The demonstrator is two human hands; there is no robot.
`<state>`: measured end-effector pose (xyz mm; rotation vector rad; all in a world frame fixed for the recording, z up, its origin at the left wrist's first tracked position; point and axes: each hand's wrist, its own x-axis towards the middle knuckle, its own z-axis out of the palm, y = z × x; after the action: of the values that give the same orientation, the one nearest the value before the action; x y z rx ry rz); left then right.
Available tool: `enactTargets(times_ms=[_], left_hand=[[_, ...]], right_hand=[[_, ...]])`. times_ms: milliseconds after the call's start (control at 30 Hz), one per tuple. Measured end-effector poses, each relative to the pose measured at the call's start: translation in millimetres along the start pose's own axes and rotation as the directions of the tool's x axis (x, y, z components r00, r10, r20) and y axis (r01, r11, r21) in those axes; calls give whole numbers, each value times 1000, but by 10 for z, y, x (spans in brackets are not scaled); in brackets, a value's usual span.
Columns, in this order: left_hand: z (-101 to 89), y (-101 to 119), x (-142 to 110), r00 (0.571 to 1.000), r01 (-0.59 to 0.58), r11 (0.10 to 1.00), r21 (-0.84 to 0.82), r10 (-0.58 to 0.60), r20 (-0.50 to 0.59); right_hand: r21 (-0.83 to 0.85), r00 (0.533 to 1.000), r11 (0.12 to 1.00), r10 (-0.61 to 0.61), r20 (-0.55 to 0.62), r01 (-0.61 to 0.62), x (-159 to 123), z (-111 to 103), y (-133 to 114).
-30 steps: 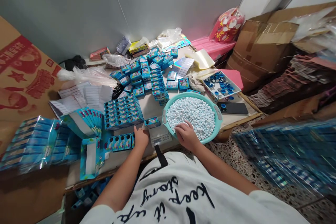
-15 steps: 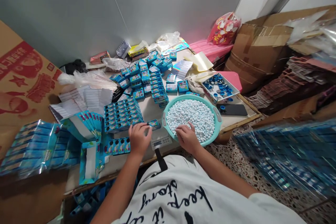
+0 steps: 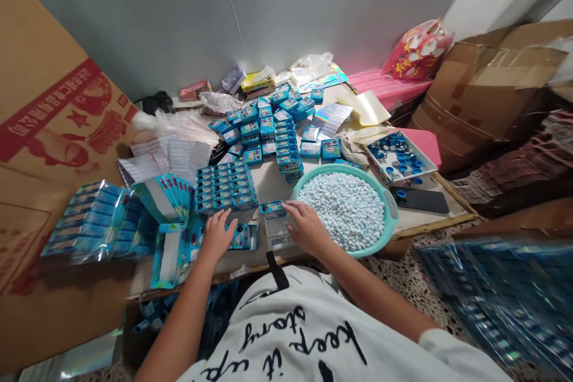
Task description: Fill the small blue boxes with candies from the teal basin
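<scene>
My left hand (image 3: 218,236) lies open, its fingers spread, by the front of a stack of small blue boxes (image 3: 224,188) and over a row of similar boxes (image 3: 242,237). One small blue box (image 3: 271,209) rests on a white digital scale (image 3: 280,240). My right hand (image 3: 308,230) is at the right end of that box, fingertips touching or nearly touching it, index finger and thumb apart. Nothing shows in its grasp. To its right stands a turquoise basin (image 3: 388,233) full of small pale-blue and white pellets (image 3: 344,206).
More small boxes (image 3: 268,122) are heaped behind. A white tray of blue caps (image 3: 398,158) and a black phone (image 3: 421,200) lie to the right. An opened display carton (image 3: 168,256) and wrapped packs (image 3: 96,221) stand left. Large cardboard boxes (image 3: 483,95) flank the table.
My right hand has left the pellets in the basin and moved left to the box on the scale. My left hand has drawn back leftward from near that box. The view has shifted left.
</scene>
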<state>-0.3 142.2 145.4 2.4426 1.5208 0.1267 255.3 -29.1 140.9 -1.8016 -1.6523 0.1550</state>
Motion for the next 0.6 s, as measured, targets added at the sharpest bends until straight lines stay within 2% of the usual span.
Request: enactTargets(times_ms=[100, 167, 233, 333, 400, 500, 600], left_hand=[[132, -324, -222, 982, 7, 999, 52, -17, 186], [229, -397, -318, 978, 6, 998, 66, -19, 207], [307, -416, -369, 982, 6, 999, 51, -16, 186], [376, -418, -400, 988, 19, 1000, 10, -21, 156], [400, -420, -416, 991, 24, 1000, -12, -22, 134], [422, -432, -438, 994, 34, 999, -23, -31, 104], [432, -471, -449, 996, 37, 999, -31, -35, 83]], right_hand=[[-117, 976, 992, -25, 215, 51, 472, 264, -120], [-163, 926, 985, 4, 377, 62, 704, 428, -153], [-184, 891, 982, 41, 453, 49, 838, 541, -180], [-194, 895, 981, 90, 437, -4, 878, 632, -280], [-142, 901, 982, 169, 400, -122, 840, 688, -397], [-52, 871, 940, 332, 362, -337, 767, 813, -586], [-60, 844, 906, 413, 343, -419, 742, 946, -700]])
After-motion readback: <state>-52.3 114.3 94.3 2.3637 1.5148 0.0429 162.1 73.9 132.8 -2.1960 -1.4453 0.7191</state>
